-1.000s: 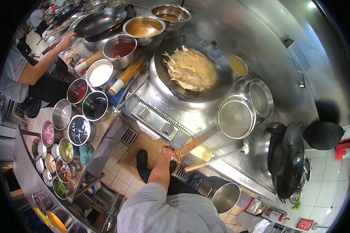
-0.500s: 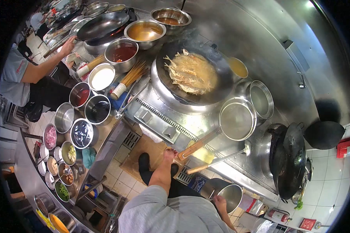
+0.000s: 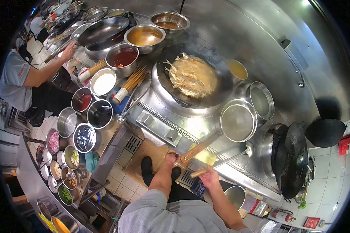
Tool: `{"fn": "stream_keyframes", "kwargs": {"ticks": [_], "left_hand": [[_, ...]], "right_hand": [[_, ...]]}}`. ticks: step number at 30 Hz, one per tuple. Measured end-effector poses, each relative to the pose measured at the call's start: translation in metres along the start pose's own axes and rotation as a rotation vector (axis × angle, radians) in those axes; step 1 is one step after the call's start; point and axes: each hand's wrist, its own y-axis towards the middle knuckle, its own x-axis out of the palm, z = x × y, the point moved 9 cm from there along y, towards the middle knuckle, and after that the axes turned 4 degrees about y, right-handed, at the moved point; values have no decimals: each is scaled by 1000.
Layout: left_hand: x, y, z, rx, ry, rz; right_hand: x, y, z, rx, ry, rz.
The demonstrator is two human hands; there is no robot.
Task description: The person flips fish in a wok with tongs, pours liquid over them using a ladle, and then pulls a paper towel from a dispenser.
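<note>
My left hand (image 3: 172,158) is closed beside the end of the wooden handle of a round strainer (image 3: 238,120); what lies in its fingers is hidden. The strainer rests on the steel stove top. My right hand (image 3: 210,178) is at the wooden grip of a long ladle (image 3: 230,159), its fingers around the grip; the ladle's bowl lies on the stove edge. Ahead, fried fish (image 3: 190,75) lie in bubbling oil in a large black wok (image 3: 221,83). A yellow cloth (image 3: 204,156) lies under the strainer's handle.
Bowls of sauces, such as the red one (image 3: 122,57), stand at left, with a bamboo brush (image 3: 131,83). A side counter holds several ingredient pots, including a dark one (image 3: 100,113). A co-worker (image 3: 17,77) holds a pan (image 3: 104,31). Another black wok (image 3: 293,161) stands right.
My right hand has left the steel pot low at right and moved up to the ladle's grip. My left hand stays beside the strainer's handle. The view has shifted slightly.
</note>
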Motion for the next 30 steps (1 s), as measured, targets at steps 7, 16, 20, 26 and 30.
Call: {"fn": "stream_keyframes", "kwargs": {"ticks": [7, 16, 20, 26, 30], "left_hand": [[0, -7, -1, -29, 2, -18], [-73, -7, 7, 304, 1199, -121], [-175, -62, 18, 265, 1369, -9], [-332, -164, -5, -139, 826, -14], [-349, -246, 8, 132, 659, 269]], "right_hand": [[-55, -33, -37, -341, -53, 438], [-69, -151, -102, -746, -276, 242], [-29, -183, -125, -685, -455, 101], [78, -186, -164, -796, -965, -97], [131, -171, -174, -759, -1102, -244]]}}
